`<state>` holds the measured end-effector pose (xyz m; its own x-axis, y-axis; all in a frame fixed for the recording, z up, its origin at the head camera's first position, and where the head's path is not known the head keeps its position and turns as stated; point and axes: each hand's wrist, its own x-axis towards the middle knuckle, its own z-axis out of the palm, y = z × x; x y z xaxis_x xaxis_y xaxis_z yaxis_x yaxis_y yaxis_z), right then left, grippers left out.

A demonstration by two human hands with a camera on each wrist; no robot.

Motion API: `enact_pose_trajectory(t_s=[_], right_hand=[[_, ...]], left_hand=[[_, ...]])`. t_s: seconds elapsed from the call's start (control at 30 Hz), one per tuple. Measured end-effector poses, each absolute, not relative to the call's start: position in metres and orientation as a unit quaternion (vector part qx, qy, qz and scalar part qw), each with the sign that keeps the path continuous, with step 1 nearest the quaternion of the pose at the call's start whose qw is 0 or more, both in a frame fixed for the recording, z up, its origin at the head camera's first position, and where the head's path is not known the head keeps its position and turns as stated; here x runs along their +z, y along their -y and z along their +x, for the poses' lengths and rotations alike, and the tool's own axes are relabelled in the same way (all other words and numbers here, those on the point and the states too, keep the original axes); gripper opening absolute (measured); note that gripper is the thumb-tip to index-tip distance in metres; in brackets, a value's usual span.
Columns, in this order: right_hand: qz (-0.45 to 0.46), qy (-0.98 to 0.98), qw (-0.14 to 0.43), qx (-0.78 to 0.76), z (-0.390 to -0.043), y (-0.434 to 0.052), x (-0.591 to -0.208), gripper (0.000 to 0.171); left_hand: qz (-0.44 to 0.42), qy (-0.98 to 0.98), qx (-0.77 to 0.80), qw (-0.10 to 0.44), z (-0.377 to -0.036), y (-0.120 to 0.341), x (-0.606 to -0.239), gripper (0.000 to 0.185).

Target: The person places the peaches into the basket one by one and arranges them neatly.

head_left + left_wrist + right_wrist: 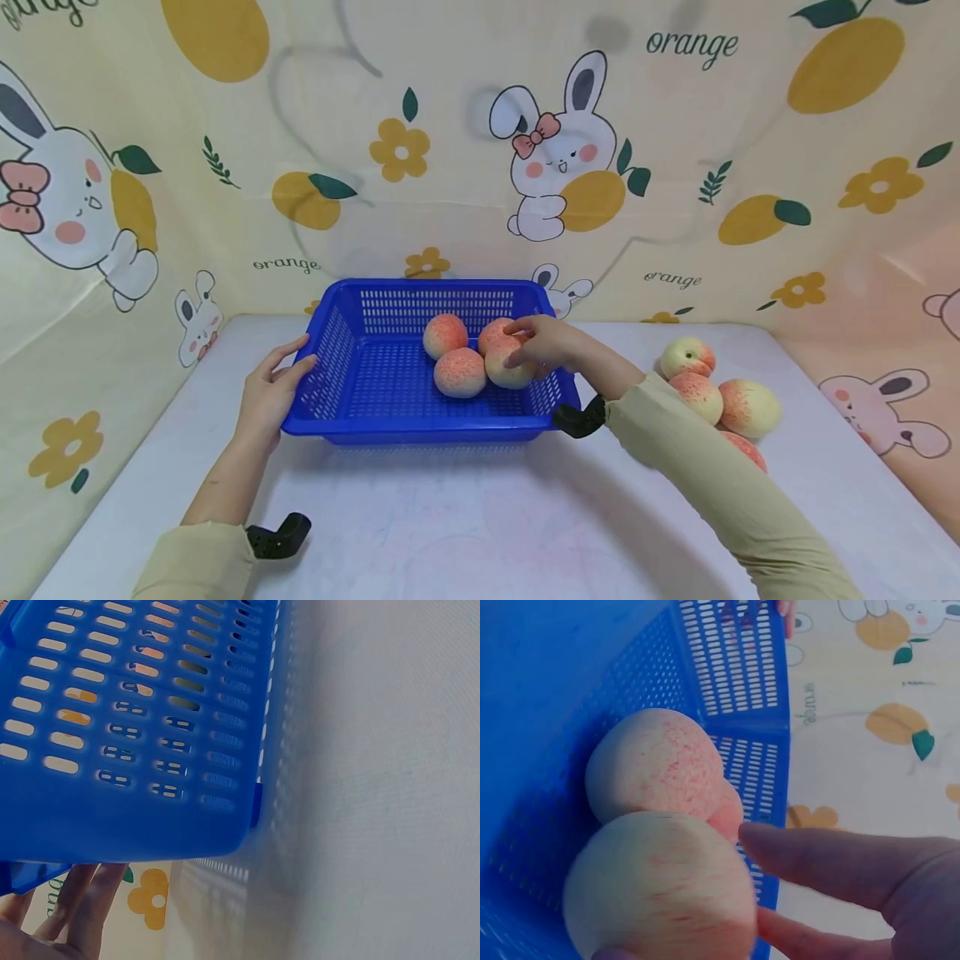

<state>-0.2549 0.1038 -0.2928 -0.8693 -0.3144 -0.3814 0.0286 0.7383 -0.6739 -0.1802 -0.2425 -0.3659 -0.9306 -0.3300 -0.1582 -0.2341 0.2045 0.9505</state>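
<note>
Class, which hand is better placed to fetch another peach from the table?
Probably the right hand: the loose peaches lie on its side of the table, while the left hand holds the opposite end of the blue basket.

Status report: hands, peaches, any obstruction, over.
Left hand gripping the blue basket at its left side. Right hand inside, holding a peach. Three other peaches clustered nearby; at least four loose peaches outside, rightward. No obstruction visible.

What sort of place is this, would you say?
Probably a staged tabletop filming spot: a bunny-print backdrop rises behind a whitish table carrying a blue basket of peaches.
</note>
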Motion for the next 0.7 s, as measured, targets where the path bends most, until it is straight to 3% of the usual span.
enact_pose_trajectory(t_s=[0.4,0.7], right_hand=[[-0.112,-0.856,0.285,-0.416,-0.253,-0.115,-0.296,0.051],[-0.141,-0.843,0.249,-0.455,-0.252,-0.135,-0.292,0.048]], left_hand=[[0.187,0.783,-0.592,0.031,-0.179,0.241,-0.364,0.055],[0.184,0.781,-0.595,0.04,-0.178,0.239,-0.364,0.055]])
